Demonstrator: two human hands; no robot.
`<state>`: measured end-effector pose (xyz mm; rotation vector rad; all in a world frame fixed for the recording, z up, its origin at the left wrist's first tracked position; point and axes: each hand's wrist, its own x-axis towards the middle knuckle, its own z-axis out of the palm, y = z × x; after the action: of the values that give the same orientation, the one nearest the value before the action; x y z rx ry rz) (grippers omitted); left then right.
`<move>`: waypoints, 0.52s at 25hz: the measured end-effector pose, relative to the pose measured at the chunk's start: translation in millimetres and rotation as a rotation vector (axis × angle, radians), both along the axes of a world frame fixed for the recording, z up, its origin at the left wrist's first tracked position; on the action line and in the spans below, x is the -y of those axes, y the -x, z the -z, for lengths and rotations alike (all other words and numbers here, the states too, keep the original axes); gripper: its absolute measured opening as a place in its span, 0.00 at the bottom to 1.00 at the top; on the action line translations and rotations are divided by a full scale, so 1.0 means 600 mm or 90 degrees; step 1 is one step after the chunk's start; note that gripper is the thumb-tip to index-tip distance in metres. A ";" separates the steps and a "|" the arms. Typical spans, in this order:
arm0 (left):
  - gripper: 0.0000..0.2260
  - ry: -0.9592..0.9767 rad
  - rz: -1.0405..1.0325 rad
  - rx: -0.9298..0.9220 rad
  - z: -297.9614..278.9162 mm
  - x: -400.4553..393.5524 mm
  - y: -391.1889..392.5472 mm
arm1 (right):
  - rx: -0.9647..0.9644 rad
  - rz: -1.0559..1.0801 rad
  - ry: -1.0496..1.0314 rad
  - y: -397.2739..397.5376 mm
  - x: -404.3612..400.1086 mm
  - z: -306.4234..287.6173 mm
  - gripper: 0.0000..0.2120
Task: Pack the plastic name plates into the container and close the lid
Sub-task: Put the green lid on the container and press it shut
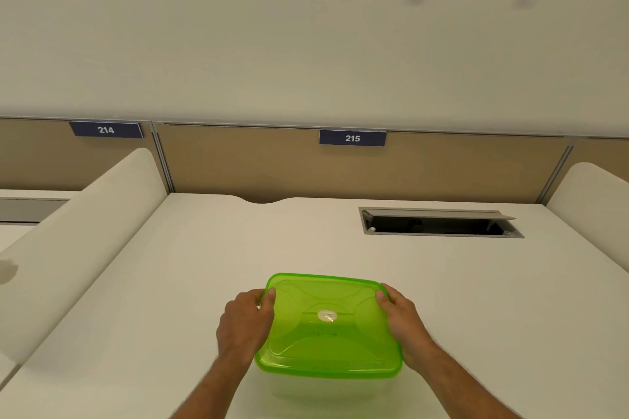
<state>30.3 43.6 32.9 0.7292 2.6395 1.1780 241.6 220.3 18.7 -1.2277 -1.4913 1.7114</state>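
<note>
A green translucent lid (328, 323) sits on a clear container (326, 388) on the white surface (190, 269). The left hand (246, 323) holds the lid's left edge, thumb on top near the far corner; the right hand (403, 320) holds the right edge the same way. Behind, an open cable hatch (439, 223) is set into the surface, and the partition carries plates numbered 214 (106, 130) and 215 (352, 138)

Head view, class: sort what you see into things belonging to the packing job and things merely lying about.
Job: green lid; container beneath; left hand and right hand gripping the lid's sides.

Lying about: desk; open cable hatch; 215 plate; 214 plate.
</note>
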 end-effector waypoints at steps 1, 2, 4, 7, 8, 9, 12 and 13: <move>0.17 0.003 -0.003 -0.001 0.000 -0.001 0.000 | 0.002 -0.001 -0.010 0.000 0.000 0.004 0.18; 0.17 0.007 -0.005 -0.002 0.001 -0.002 0.000 | 0.007 -0.001 -0.022 0.000 0.000 0.006 0.18; 0.15 0.013 -0.005 -0.006 0.004 -0.002 0.001 | 0.031 -0.001 -0.055 0.001 0.000 0.008 0.20; 0.14 0.013 0.000 0.005 0.014 -0.002 0.001 | 0.061 0.003 -0.094 0.002 0.002 0.011 0.22; 0.14 0.009 0.002 0.012 0.017 -0.002 0.003 | 0.066 0.004 -0.101 0.002 0.002 0.012 0.21; 0.13 0.007 0.006 0.018 0.020 -0.004 0.006 | 0.072 0.003 -0.108 0.003 0.002 0.014 0.21; 0.15 0.013 0.036 0.036 0.024 -0.010 0.014 | 0.091 0.004 -0.120 0.008 -0.004 0.017 0.18; 0.15 0.016 0.046 0.045 0.024 -0.012 0.017 | 0.098 0.004 -0.110 0.011 -0.007 0.017 0.18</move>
<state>20.1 51.1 18.7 0.7577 2.5428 1.1278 234.8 224.6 8.6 -1.2931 -1.6850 1.4767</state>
